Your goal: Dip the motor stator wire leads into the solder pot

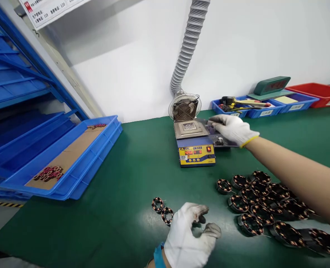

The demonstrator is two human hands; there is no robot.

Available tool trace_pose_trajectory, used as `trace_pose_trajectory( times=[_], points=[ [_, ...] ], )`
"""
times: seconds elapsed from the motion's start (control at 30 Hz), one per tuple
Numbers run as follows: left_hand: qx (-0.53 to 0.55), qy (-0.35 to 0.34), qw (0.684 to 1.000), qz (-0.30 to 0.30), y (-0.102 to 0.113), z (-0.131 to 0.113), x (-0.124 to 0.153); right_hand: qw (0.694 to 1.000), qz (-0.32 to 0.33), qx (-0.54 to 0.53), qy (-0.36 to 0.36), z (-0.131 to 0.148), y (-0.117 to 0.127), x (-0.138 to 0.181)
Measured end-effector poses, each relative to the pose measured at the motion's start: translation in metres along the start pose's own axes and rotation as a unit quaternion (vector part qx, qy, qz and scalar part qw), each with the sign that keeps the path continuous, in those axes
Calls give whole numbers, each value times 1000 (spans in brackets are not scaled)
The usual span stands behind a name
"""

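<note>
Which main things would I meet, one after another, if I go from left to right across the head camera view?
Blue rectangular plastic tray, two small black-and-copper rings, blue-and-yellow box-shaped unit with red digits, white-gloved right hand, dark green box, red rectangular plastic bin.

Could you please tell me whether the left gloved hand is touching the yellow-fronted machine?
Apart: the head view plainly shows green tabletop between the left gloved hand and the yellow-fronted machine.
</note>
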State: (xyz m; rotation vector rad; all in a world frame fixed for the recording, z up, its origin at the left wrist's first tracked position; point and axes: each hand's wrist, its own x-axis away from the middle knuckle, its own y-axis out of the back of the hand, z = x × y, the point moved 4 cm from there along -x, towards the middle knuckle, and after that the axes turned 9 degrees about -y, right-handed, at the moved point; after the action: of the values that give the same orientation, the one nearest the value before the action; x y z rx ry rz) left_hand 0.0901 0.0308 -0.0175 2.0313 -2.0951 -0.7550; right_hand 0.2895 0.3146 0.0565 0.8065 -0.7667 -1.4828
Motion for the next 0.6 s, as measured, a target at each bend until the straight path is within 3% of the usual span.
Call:
trace_pose_trajectory(
  times=[0.07, 0.23, 0.6],
  points=[
    [-11, 1, 1000, 7, 0, 1, -1, 999, 14, 14, -33, 7, 8, -20],
    [-15, 14, 1000, -4, 7, 5, -6, 998, 44, 43, -26, 16, 5, -50],
    [-51, -25, 998, 18, 1, 1, 3, 998, 47, 46, -25, 9, 3, -32]
  ],
)
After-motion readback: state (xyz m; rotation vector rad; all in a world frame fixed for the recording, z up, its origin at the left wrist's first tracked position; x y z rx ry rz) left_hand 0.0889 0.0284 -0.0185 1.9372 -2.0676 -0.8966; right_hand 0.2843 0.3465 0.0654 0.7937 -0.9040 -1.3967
